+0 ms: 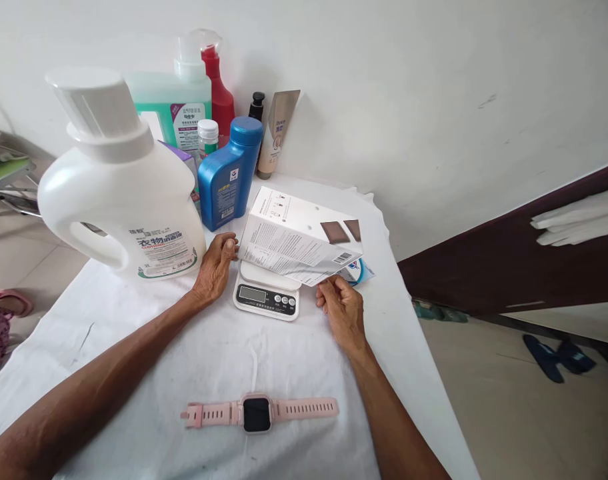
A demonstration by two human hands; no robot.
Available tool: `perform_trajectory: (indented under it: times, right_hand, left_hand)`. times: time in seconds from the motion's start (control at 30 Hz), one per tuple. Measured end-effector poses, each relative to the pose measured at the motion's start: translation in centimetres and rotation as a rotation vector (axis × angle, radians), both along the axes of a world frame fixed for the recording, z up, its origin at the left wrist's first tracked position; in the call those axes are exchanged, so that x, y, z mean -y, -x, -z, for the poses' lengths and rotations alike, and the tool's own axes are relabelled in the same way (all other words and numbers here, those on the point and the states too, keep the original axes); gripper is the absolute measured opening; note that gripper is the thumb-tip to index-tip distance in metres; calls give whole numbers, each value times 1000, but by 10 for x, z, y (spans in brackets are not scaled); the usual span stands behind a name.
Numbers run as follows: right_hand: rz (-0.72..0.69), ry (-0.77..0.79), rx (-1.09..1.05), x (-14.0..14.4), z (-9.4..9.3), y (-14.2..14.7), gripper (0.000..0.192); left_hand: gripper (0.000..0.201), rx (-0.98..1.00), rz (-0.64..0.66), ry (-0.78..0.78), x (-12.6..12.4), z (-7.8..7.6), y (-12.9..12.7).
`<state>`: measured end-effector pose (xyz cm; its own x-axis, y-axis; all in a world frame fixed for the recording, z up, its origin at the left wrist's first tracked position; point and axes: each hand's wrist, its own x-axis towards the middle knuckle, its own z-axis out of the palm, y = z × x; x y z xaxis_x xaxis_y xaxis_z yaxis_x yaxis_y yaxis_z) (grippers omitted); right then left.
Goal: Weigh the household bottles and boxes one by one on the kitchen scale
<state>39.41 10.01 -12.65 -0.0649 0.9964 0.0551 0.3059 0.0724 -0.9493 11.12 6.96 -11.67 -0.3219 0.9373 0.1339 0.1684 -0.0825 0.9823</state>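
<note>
A white printed box [297, 240], with brown squares and a barcode on it, is tilted over a small white kitchen scale [267, 299]. I cannot tell whether the box's full weight rests on the scale. My left hand [215, 267] is at the box's left end, its fingertips against the edge and its thumb raised. At the near right corner, the curled fingers of my right hand [341, 310] grip the box's lower edge. The scale's display looks blank, and its platform is mostly hidden under the box. Part of a blue-and-white packet [357, 272] shows behind the box.
A large white detergent jug [119, 193] stands close to my left forearm. Behind are a blue bottle [229, 177], a green liquid jug [149, 93], a red spray bottle [217, 87] and a beige tube [278, 133]. A pink smartwatch [257, 413] lies in front on the white cloth [304, 360].
</note>
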Motion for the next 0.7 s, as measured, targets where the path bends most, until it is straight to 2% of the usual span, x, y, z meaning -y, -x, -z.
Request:
perform_trajectory:
  times: [0.5, 0.6, 0.7]
  right_hand:
    - [-3, 8, -29, -1, -1, 0, 41]
    - [-2, -23, -53, 4, -5, 3, 46]
    - [64, -128, -29, 12, -13, 6, 49]
  left_hand:
    - [73, -21, 6, 15, 2, -4, 0]
    - [73, -24, -2, 22, 2, -4, 0]
    - [76, -16, -9, 38, 2, -3, 0]
